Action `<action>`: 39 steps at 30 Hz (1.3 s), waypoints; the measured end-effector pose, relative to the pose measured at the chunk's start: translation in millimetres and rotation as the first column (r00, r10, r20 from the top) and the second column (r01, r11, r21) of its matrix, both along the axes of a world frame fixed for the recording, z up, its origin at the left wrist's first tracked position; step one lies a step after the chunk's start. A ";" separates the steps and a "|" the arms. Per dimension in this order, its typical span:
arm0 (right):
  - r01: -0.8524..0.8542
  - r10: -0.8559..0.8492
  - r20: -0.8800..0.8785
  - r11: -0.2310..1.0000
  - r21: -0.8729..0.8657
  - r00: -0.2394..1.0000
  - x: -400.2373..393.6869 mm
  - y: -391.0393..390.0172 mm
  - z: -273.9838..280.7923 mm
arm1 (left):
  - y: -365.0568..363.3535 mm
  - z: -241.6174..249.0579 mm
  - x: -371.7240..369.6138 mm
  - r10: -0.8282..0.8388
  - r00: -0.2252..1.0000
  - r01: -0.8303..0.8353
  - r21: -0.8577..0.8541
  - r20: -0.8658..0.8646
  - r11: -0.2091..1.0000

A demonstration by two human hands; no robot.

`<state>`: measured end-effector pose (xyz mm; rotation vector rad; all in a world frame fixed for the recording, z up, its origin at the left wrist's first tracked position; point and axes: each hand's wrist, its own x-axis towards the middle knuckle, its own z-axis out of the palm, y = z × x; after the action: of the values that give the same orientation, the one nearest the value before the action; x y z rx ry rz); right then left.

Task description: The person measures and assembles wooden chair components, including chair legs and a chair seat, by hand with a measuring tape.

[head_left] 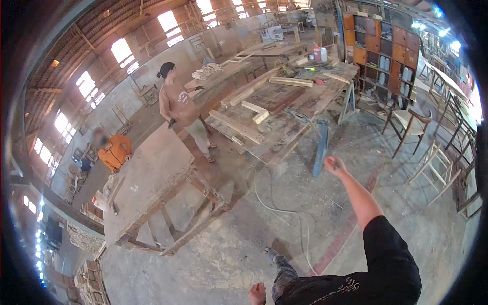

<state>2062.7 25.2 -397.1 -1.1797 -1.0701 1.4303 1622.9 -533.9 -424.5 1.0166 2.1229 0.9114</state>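
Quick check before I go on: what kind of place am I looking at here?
Most likely a carpentry workshop: long dusty wooden workbench strewn with pale cut timber pieces, unfinished bare wooden chair frames by the wall, and a high shed roof with skylights.

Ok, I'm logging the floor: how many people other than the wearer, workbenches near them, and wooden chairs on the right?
Other people: 2, one in tan, one in orange
Workbenches: 2
Wooden chairs: 2
Total: 6
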 end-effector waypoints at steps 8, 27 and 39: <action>-0.381 -0.108 0.916 0.886 0.266 0.387 -309.2 214.2 168.0 | 161.8 -69.8 -166.6 0.001 0.998 0.005 -0.088 0.059 0.996; -0.369 0.129 0.764 0.917 0.150 0.632 -616.3 571.7 191.9 | 281.0 -101.1 -198.5 0.480 0.823 -0.568 -0.416 -0.304 0.710; -0.350 -0.071 0.741 0.849 0.396 0.667 -625.1 847.2 128.6 | 385.6 -67.0 -199.4 0.489 0.748 -0.639 -0.286 -0.449 0.714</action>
<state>1437.5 872.4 -268.5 -1.3012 -2.0144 0.6353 1423.5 -148.3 -491.5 0.2767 2.8584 0.4897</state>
